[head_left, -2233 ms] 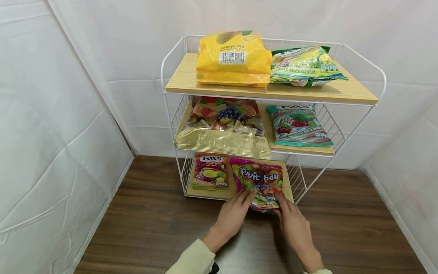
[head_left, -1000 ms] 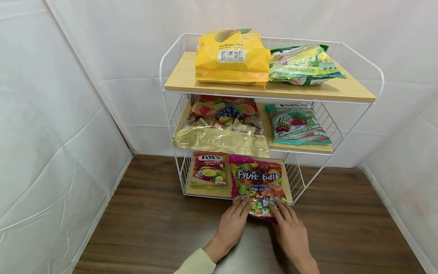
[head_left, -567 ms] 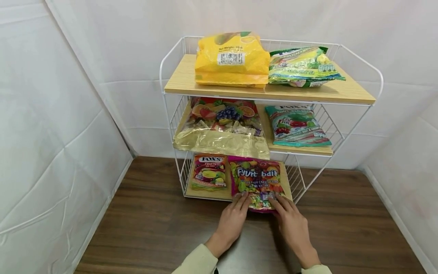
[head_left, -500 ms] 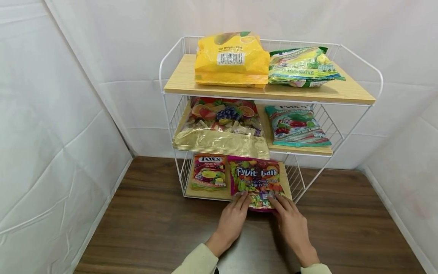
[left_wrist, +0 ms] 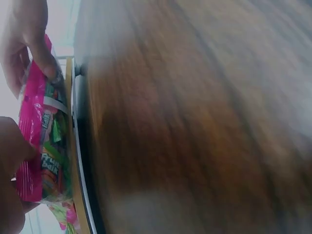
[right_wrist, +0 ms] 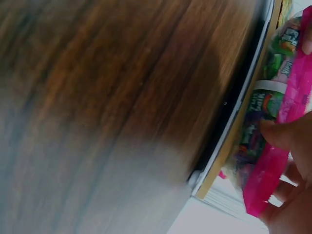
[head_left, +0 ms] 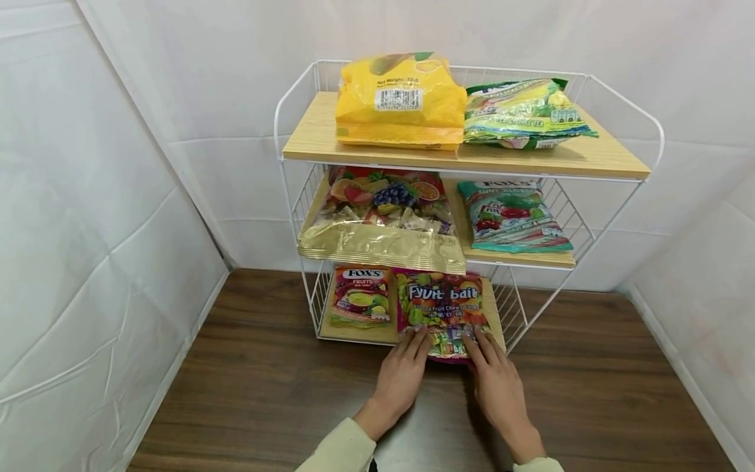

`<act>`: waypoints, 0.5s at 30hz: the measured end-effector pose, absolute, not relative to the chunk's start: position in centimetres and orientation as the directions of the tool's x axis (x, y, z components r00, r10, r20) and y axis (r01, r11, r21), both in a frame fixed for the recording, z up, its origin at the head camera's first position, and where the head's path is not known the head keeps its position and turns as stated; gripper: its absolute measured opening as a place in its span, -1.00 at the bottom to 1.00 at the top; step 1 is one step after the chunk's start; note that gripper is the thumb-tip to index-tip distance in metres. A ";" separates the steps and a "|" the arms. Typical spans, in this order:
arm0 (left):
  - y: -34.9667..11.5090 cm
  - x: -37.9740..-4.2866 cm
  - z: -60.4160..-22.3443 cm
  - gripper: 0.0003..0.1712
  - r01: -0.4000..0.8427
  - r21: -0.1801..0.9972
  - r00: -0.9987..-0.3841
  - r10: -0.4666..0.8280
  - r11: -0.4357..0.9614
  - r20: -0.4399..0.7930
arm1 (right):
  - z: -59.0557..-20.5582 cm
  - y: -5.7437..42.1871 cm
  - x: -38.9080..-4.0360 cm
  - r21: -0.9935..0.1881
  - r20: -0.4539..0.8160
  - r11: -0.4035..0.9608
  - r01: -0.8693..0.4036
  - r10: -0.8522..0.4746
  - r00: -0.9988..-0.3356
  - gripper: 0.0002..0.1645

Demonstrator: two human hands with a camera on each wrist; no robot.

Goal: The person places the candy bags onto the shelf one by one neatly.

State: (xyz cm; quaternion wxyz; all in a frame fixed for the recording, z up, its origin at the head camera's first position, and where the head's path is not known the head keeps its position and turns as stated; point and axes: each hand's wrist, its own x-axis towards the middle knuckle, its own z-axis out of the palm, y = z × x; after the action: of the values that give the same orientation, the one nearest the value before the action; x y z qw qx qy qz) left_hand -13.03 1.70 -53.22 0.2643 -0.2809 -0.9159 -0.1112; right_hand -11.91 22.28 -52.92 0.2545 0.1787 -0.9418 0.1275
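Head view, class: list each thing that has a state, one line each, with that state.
Pink Fruit Ball candy bag: sealed, flat on bottom shelf, front edge overhanging.
Left hand: fingertips on the bag's near edge.
Right hand: fingertips on the bag's near edge.
Yellow bag: sealed, lying on top shelf.

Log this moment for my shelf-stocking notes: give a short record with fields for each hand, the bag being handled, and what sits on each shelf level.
left hand: left hand, fingers straight, fingertips on the bag's near left edge
right hand: right hand, fingers straight, fingertips on the bag's near right edge
bag handled: pink Fruit bait bag, flat on the bottom shelf, near end overhanging the table
bottom shelf, left: Fox's Fruits bag
middle shelf: gold fruit-candy bag; green Fox's bag
top shelf: yellow bag; green-yellow bag
rack: white wire rack with wooden boards
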 end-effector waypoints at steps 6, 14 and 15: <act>0.7 -12.4 -53.5 -0.42 0.639 0.048 -0.642 0.498 0.768 0.582 | -52.6 21.9 -10.2 -0.119 0.540 0.899 -0.421 -0.297 -0.787 -0.40; -0.2 -11.6 -53.4 -0.39 0.608 -0.042 -0.677 0.545 0.793 0.495 | -52.8 21.2 -8.0 -0.086 0.487 0.930 -0.358 -0.274 -0.829 -0.31; -0.2 -11.5 -53.4 -0.40 0.600 -0.062 -0.687 0.553 0.798 0.472 | -53.0 21.1 -7.8 -0.084 0.470 0.932 -0.352 -0.274 -0.839 -0.32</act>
State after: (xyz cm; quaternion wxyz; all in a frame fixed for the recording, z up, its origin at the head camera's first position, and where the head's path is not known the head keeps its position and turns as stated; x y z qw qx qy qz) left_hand -11.52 -0.21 -53.41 0.2406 -0.3143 -0.9171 -0.0487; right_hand -7.83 21.07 -53.03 0.2318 0.1639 -0.9552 0.0838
